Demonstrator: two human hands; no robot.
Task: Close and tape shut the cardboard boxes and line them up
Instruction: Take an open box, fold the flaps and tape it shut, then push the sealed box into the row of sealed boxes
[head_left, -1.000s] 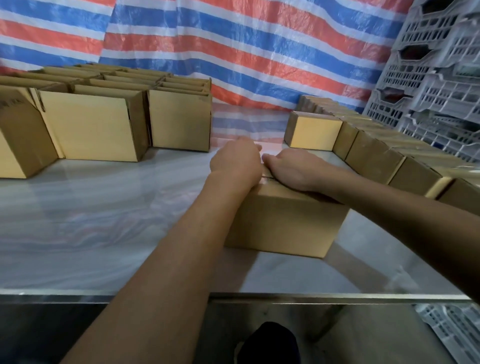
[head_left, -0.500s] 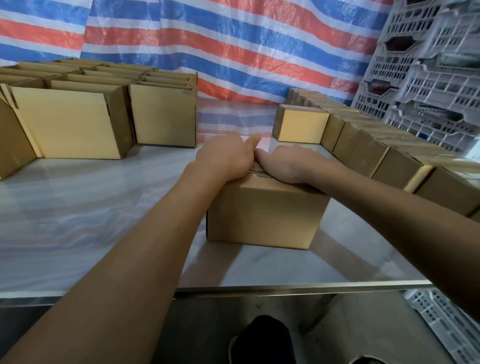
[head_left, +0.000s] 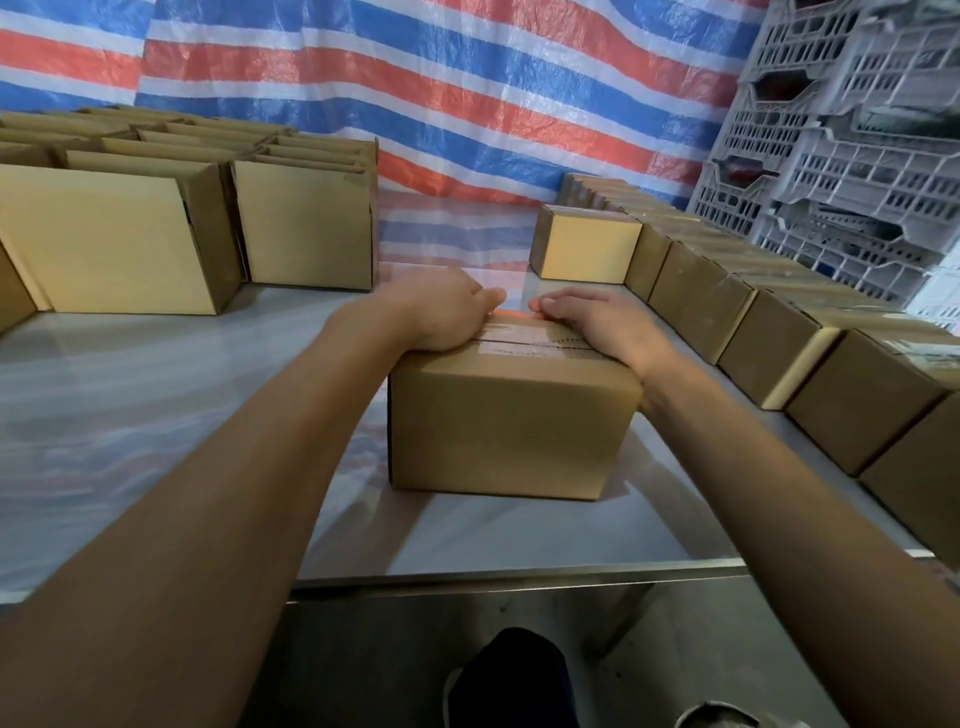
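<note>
A closed cardboard box (head_left: 506, 426) stands on the steel table (head_left: 156, 395) in front of me, with clear tape along its top seam. My left hand (head_left: 441, 312) rests on the left part of the box top. On the right part lies my right hand (head_left: 597, 319). The fingers of both reach over the far top edge, and a strip of taped seam shows between the hands. A row of taped boxes (head_left: 779, 338) runs along the table's right side.
Several open-topped boxes (head_left: 171, 228) stand at the back left. Grey plastic crates (head_left: 852, 130) are stacked at the right. A striped tarp (head_left: 415, 88) hangs behind. The table's front edge (head_left: 519, 577) is near me, with my shoe (head_left: 514, 680) below.
Both hands have slid apart on the box top, uncovering the taped seam between them. The box now stands closer to me and more square to the view.
</note>
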